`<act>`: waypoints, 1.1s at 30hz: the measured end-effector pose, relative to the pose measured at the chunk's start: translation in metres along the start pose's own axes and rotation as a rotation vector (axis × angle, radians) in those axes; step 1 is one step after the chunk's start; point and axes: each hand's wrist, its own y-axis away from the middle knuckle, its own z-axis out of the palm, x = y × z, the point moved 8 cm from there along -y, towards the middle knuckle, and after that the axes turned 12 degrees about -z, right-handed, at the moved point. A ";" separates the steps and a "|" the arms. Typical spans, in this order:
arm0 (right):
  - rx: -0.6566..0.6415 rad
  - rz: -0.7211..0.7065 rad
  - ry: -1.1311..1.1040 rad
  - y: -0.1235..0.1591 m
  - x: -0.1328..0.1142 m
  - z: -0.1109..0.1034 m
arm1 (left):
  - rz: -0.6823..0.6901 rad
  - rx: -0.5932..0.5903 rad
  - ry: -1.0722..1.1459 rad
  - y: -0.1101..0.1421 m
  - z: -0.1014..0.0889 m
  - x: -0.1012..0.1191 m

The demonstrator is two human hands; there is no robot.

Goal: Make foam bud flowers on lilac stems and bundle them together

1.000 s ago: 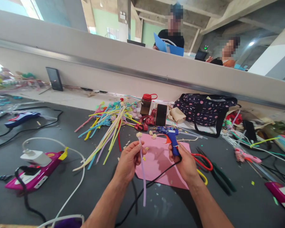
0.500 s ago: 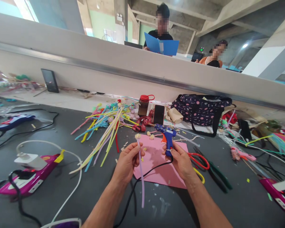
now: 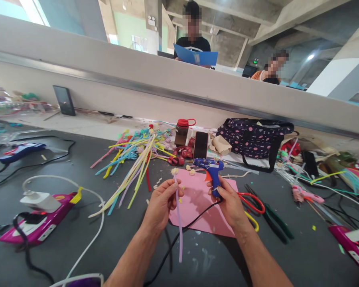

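Observation:
Between thumb and fingers, my left hand [image 3: 164, 199] pinches a lilac pipe cleaner [image 3: 180, 235] that hangs down toward me. A small cream flower-like piece [image 3: 174, 171] tops its upper end. My right hand [image 3: 227, 199] is wrapped round the handle of a blue hot glue gun [image 3: 215, 175], whose nozzle points left, beyond the cream piece and apart from it. Its black cord runs down to the left. Under both hands lies a pink sheet [image 3: 197, 219], with a few more cream pieces [image 3: 192, 172] at its far edge.
Many coloured pipe cleaners [image 3: 131, 159] are heaped at the back left. Scissors with red handles [image 3: 254, 201] and green-handled pliers [image 3: 278, 223] lie right of my right hand. Behind stand a bottle [image 3: 182, 133], a phone [image 3: 201, 145] and a patterned bag [image 3: 251, 139]. A power strip [image 3: 44, 223] is at left.
The glue gun has tipped slightly and shifted a little to the right and down in my right hand. My left hand stays nearly still. The person opposite has lowered the blue folder slightly.

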 end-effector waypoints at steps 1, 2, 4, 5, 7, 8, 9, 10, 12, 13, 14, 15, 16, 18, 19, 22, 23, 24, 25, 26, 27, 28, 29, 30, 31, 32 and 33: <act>0.010 -0.004 -0.006 0.000 -0.001 0.000 | 0.001 -0.004 0.002 0.000 0.000 0.000; 0.023 -0.008 -0.012 -0.001 -0.002 -0.001 | 0.002 -0.008 0.005 0.000 0.000 0.000; 0.053 -0.010 -0.021 -0.001 -0.003 -0.003 | 0.003 -0.012 0.008 0.000 0.000 0.000; 0.065 -0.006 -0.024 -0.001 -0.004 -0.003 | 0.003 -0.014 0.011 0.001 0.000 0.000; 0.079 0.002 -0.034 -0.001 -0.004 -0.004 | 0.001 -0.017 0.014 0.001 0.001 0.000; 0.081 0.006 -0.042 -0.001 -0.005 -0.003 | -0.002 -0.018 0.016 0.001 0.001 -0.001; 0.082 0.010 -0.050 0.000 -0.005 -0.002 | -0.006 -0.016 0.015 0.002 0.001 -0.001; 0.086 0.010 -0.056 0.001 -0.005 -0.002 | -0.011 -0.011 0.014 0.002 0.001 -0.001; 0.107 0.002 -0.062 0.003 -0.005 -0.002 | -0.017 0.002 0.012 0.002 0.000 -0.001; 0.119 -0.001 -0.061 0.004 -0.005 -0.003 | -0.018 0.003 0.013 0.003 0.000 -0.001; 0.130 -0.003 -0.059 0.005 -0.005 -0.004 | -0.017 -0.001 0.014 0.003 0.000 -0.001; 0.138 -0.004 -0.057 0.007 -0.005 -0.005 | -0.014 -0.008 0.016 0.003 0.000 -0.001; 0.141 -0.001 -0.053 0.008 -0.005 -0.005 | -0.011 -0.018 0.016 0.004 0.001 -0.001; 0.142 -0.005 -0.039 0.009 -0.006 -0.007 | -0.008 -0.036 0.013 0.005 0.002 -0.002; 0.139 -0.013 -0.033 0.010 -0.007 -0.007 | -0.010 -0.046 0.014 0.005 0.002 -0.002; 0.099 -0.030 -0.048 0.011 -0.013 -0.007 | -0.014 -0.068 0.028 0.006 0.003 -0.003; 0.073 -0.024 -0.064 0.011 -0.015 -0.006 | -0.015 -0.073 0.033 0.006 0.004 -0.003; 0.047 -0.015 -0.086 0.012 -0.015 -0.004 | -0.016 -0.078 0.039 0.006 0.004 -0.003; 0.028 -0.008 -0.109 0.013 -0.016 -0.003 | -0.018 -0.081 0.044 0.007 0.004 -0.002; 0.018 -0.006 -0.130 0.015 -0.017 -0.003 | -0.026 -0.083 0.048 0.007 0.005 -0.003; 0.020 -0.008 -0.148 0.016 -0.019 -0.003 | -0.036 -0.084 0.053 0.007 0.005 -0.003; 0.029 -0.016 -0.161 0.017 -0.021 -0.003 | -0.048 -0.084 0.057 0.007 0.005 -0.004; 0.037 -0.026 -0.167 0.018 -0.023 -0.003 | -0.058 -0.083 0.062 0.007 0.005 -0.005; 0.039 -0.039 -0.162 0.019 -0.025 -0.003 | -0.068 -0.081 0.065 0.007 0.005 -0.005; 0.032 -0.053 -0.144 0.020 -0.028 -0.001 | -0.077 -0.079 0.067 0.007 0.005 -0.006; 0.014 -0.067 -0.115 0.022 -0.031 0.001 | -0.083 -0.076 0.066 0.007 0.005 -0.007; -0.013 -0.078 -0.077 0.023 -0.034 0.004 | -0.087 -0.074 0.064 0.007 0.005 -0.007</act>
